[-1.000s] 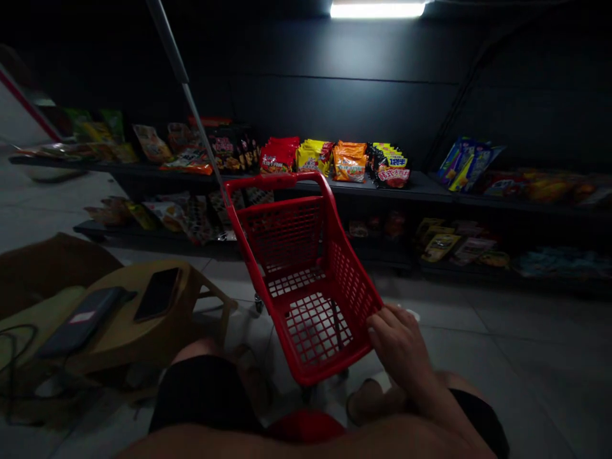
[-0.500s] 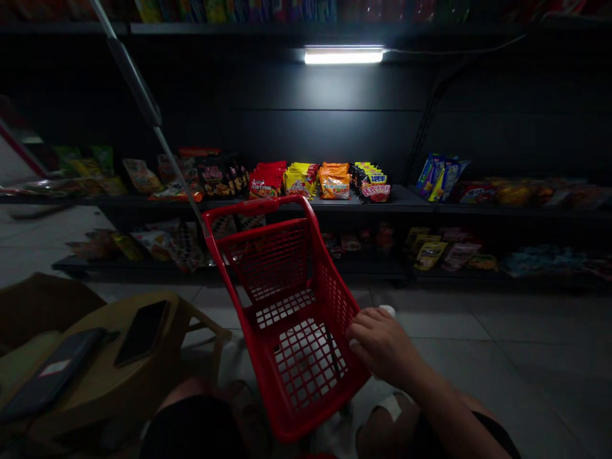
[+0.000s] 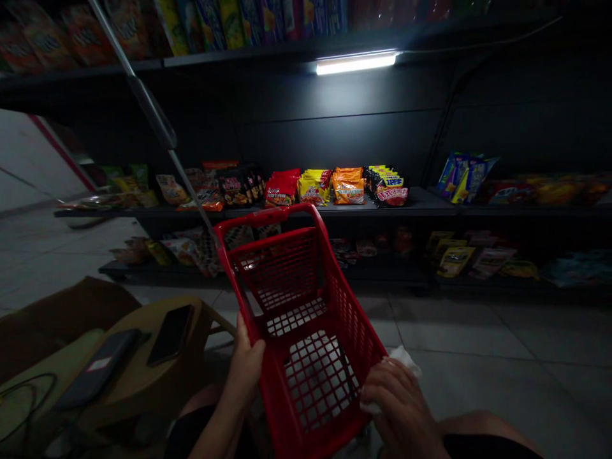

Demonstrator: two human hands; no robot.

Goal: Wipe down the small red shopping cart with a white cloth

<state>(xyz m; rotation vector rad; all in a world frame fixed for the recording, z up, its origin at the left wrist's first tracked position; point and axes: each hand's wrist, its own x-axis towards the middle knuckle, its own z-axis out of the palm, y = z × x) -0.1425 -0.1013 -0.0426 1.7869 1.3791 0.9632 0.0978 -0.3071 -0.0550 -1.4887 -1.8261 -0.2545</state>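
Beside stool (image 3: 157, 344) | left hand (image 3: 243, 373) gripping red basket rim (image 3: 272, 239) | right hand (image 3: 401, 408) curled on white tissue (image 3: 404, 360) | snack shelves (image 3: 335, 207)

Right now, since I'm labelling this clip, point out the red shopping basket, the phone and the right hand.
Red shopping basket (image 3: 268, 215): head view, top rim.
Phone (image 3: 171, 335): head view, dark screen.
Right hand (image 3: 399, 408): head view, back of the hand.

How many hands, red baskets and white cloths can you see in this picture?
Left hand, right hand: 2
Red basket: 1
White cloth: 1
Total: 4
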